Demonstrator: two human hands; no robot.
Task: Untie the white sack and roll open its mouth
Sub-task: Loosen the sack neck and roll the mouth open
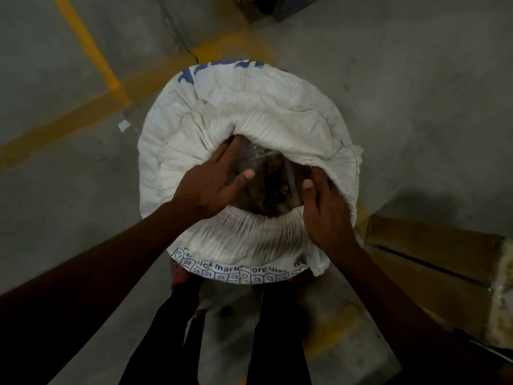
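The white sack (194, 112) stands upright on the concrete floor right in front of me, seen from above, with blue print on its sides. Its mouth is open, and the cloth around it is bunched into a thick rolled rim (277, 129). Dark contents under a clear plastic liner (273, 176) show inside. My left hand (211, 179) lies over the left side of the opening with fingers spread, fingertips at the rim's inner edge. My right hand (324, 207) rests on the right side of the rim, its fingers curled over the edge and partly hidden.
Yellow painted lines (91, 51) cross the grey floor at the left and behind the sack. A brown cardboard box (433, 259) lies close at the right. Another box (266, 6) sits at the far top. My legs (222, 329) stand just below the sack.
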